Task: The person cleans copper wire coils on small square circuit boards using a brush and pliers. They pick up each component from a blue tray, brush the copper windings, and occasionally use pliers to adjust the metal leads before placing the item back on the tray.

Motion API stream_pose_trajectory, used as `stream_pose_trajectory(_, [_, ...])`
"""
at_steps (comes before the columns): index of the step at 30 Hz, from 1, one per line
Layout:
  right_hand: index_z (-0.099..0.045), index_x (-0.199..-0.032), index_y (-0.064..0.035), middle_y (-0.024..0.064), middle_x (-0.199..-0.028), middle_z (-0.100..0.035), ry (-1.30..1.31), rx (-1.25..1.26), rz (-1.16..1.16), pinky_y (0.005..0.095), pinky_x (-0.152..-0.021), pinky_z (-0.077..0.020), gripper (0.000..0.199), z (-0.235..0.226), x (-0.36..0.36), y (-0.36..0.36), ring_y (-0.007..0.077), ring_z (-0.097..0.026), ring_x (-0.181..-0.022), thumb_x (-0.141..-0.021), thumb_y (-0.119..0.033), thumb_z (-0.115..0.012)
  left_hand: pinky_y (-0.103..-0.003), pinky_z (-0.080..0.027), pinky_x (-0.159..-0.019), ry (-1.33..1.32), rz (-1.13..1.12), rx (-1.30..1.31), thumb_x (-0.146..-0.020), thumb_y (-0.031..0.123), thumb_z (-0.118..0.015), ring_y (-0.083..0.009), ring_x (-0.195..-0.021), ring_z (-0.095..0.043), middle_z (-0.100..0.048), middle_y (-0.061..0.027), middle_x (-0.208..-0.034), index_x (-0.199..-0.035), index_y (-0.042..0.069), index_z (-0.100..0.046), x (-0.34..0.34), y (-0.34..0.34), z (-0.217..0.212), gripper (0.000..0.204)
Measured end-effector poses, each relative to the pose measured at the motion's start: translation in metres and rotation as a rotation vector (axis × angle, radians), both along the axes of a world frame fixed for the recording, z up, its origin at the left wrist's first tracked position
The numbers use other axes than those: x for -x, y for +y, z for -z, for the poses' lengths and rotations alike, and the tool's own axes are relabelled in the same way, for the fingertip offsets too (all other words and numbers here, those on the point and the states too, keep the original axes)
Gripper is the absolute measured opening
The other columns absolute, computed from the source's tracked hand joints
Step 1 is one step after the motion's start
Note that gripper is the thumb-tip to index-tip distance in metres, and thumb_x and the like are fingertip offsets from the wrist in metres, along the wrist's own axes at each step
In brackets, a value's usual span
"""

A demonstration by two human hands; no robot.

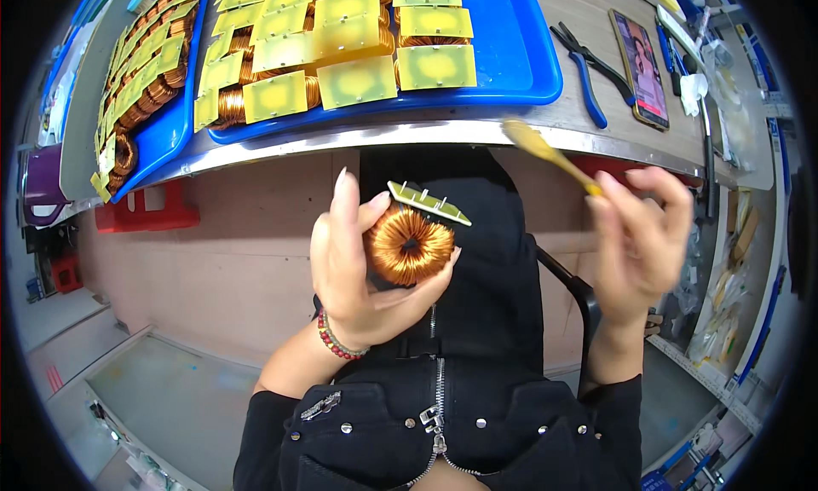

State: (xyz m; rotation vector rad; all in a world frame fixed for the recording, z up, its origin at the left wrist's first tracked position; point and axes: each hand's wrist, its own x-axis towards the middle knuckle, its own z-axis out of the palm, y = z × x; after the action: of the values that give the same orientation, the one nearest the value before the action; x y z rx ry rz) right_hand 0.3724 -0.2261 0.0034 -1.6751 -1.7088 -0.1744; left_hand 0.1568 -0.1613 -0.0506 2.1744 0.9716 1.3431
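Observation:
My left hand (349,265) cups a ring-shaped copper wire coil (410,245), with a small yellow-green board (429,203) with metal pins fixed on its upper side. My right hand (641,239) is raised to the right of the coil and pinches a thin yellow stick-like tool (545,153), which is blurred and points up-left toward the bench edge. The tool's tip hovers above and to the right of the coil, not touching it. Both hands are held over my lap, below the bench.
On the bench (588,18), a blue tray (511,60) holds several similar coils with yellow boards; a second blue tray (162,133) of them stands to the left. Blue-handled pliers (584,65) and a phone (641,65) lie at the right. A red bin (145,208) sits under the bench.

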Motion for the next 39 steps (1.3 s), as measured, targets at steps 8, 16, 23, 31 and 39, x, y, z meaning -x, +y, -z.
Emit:
stream_pose_trajectory(8, [-0.069, -0.086, -0.0103, 0.0007, -0.079, -0.051, 0.327, 0.514, -0.315, 0.0217, -0.038, -0.0337, 0.021, -0.006, 0.026, -0.024, 0.0073, -0.044, -0.043, -0.066, -0.014, -0.073, -0.027, -0.047, -0.067, 0.232, -0.006, -0.147, -0.053, 0.012, -0.084, -0.0184, -0.081, -0.058, -0.050, -0.0104, -0.103, -0.134, -0.009, -0.012, 0.000, -0.003, -0.009, 0.111])
stream_pose_trajectory(16, [-0.070, -0.080, -0.0098, 0.0022, -0.078, -0.051, 0.407, 0.587, -0.250, 0.0217, -0.040, -0.0341, 0.015, -0.010, 0.011, -0.027, 0.0084, -0.043, -0.041, -0.065, -0.011, -0.073, -0.026, -0.047, -0.075, 0.330, -0.065, -0.054, -0.055, 0.009, -0.084, -0.0180, -0.090, -0.056, -0.048, -0.0090, -0.102, -0.135, -0.009, -0.012, -0.001, -0.008, -0.011, 0.109])
stream_pose_trajectory(23, [-0.068, -0.093, -0.0098, 0.0063, -0.084, -0.053, 0.203, 0.023, -0.104, 0.0223, -0.044, -0.0381, 0.031, 0.015, 0.026, -0.026, 0.0115, -0.051, -0.054, -0.063, -0.012, -0.076, -0.032, -0.048, -0.085, -0.712, 0.475, 1.130, -0.063, -0.009, -0.070, -0.0202, -0.096, -0.057, -0.052, -0.0107, -0.102, -0.140, 0.006, 0.003, -0.014, -0.001, -0.019, 0.108])
stream_pose_trajectory(31, [-0.068, -0.088, -0.0061, 0.0089, -0.091, -0.051, 0.282, -0.003, 0.118, 0.0207, -0.044, -0.0369, 0.022, 0.033, 0.001, -0.042, 0.0077, -0.044, -0.048, -0.067, -0.006, -0.073, -0.030, -0.055, -0.068, -0.794, 0.329, 1.264, -0.069, 0.000, -0.069, -0.0251, -0.082, -0.063, -0.052, -0.0124, -0.101, -0.140, 0.008, -0.005, -0.016, 0.001, -0.026, 0.096])
stream_pose_trajectory(39, [-0.068, -0.092, -0.0074, 0.0093, -0.091, -0.053, 0.230, -0.152, -0.028, 0.0216, -0.044, -0.0369, 0.029, 0.049, 0.002, -0.026, 0.0097, -0.045, -0.049, -0.064, -0.004, -0.075, -0.032, -0.054, -0.074, -0.788, 0.429, 1.321, -0.077, 0.013, -0.064, -0.0312, -0.094, -0.060, -0.051, -0.0168, -0.112, -0.140, 0.009, -0.004, -0.017, -0.001, -0.031, 0.087])
